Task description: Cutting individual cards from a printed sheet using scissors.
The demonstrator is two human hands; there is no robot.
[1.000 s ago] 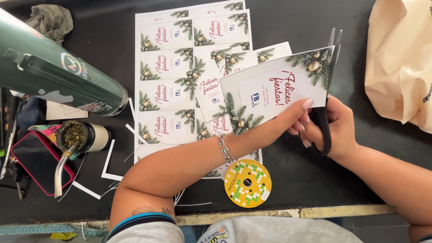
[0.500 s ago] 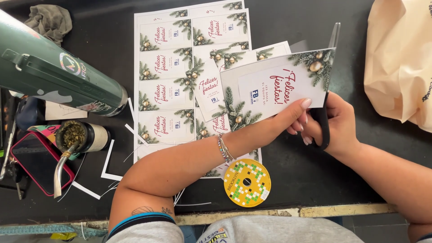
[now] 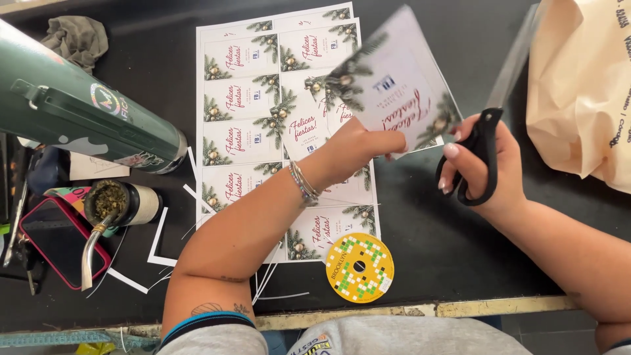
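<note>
Thin, floppy printed holiday card (image 3: pixel 394 85), likely light, pinched at near edge by left hand (image 3: pixel 358 148); right hand (image 3: pixel 486 164) grips black-handled scissors (image 3: pixel 483 141).

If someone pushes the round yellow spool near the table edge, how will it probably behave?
The spool lies flat on its face, so it would likely slide, not roll. It looks small and thin, so probably light. It sits close to the table edge, so a push that way might drop it.
</note>
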